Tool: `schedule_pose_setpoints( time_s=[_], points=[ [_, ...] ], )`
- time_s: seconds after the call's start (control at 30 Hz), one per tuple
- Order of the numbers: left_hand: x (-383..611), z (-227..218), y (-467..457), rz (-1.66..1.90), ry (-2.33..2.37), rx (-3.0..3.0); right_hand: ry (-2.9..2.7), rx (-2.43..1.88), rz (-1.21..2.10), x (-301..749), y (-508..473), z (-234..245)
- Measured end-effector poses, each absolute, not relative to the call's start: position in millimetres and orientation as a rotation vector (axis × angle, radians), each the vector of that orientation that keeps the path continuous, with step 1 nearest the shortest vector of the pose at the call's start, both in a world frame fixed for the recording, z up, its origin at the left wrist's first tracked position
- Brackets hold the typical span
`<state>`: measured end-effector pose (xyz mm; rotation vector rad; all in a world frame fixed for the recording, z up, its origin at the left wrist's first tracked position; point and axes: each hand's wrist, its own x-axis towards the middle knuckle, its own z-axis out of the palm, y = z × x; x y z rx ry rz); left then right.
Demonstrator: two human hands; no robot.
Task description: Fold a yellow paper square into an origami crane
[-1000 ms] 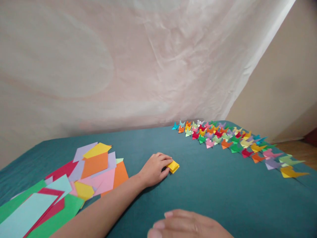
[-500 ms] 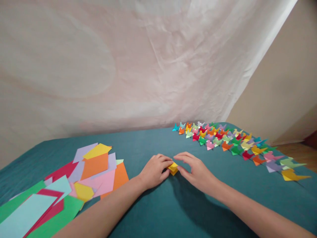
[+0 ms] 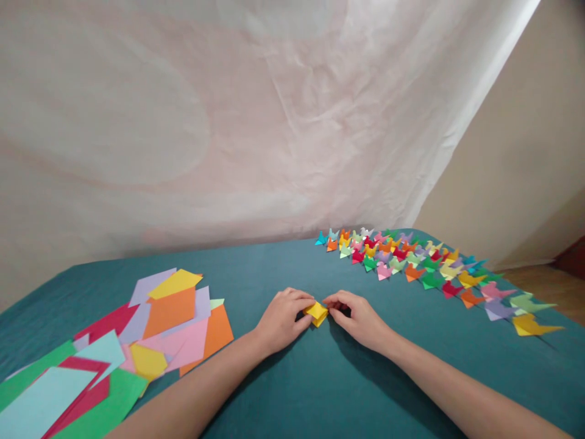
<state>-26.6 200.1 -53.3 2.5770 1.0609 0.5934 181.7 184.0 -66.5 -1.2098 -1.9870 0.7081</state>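
A small piece of folded yellow paper (image 3: 317,313) lies on the teal tablecloth, between my two hands. On its left side, my left hand (image 3: 287,318) is closed on the paper, thumb at the near edge and fingers over the far edge. My right hand (image 3: 357,317) pinches the paper's right corner between thumb and fingertips. The fingers partly cover both ends of the fold.
Loose sheets of coloured paper (image 3: 171,311) overlap in a spread on the left. Rows of small folded paper birds (image 3: 415,272) stand on the right, a yellow bird (image 3: 532,325) nearest. A pale cloth (image 3: 256,134) hangs behind the teal tablecloth (image 3: 269,396).
My right hand's fingers have come together at the paper's right corner; before, they were spread wider. My left hand stays on the paper. The view has shifted slightly.
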Motion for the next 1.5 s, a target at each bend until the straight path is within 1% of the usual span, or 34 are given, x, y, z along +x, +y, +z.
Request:
schedule_pose_setpoints(
  time_s=[0.27, 0.47, 0.7, 1.33, 1.5],
  points=[
    [-13.6, -54.7, 203.0, 0.643, 1.21, 2.454, -1.945, -1.18, 0.748, 181.5, 185.3, -69.8],
    [-6.3, -58.1, 198.6, 0.681, 1.329, 2.414, -1.954, -1.153, 0.716, 182.2, 187.0, -72.2],
    [-7.0, -68.0, 199.8, 0.813, 1.402, 2.334, -1.928, -1.16, 0.717, 182.4, 190.5, -76.8],
    [-7.9, -67.1, 200.6, 0.817, 1.366, 2.276, -1.954, -1.194, 0.707, 180.0, 192.3, -73.2],
    [-7.3, -65.9, 199.5, 0.805, 1.381, 2.273, -1.972, -1.24, 0.651, 177.9, 193.7, -75.3]
  ],
)
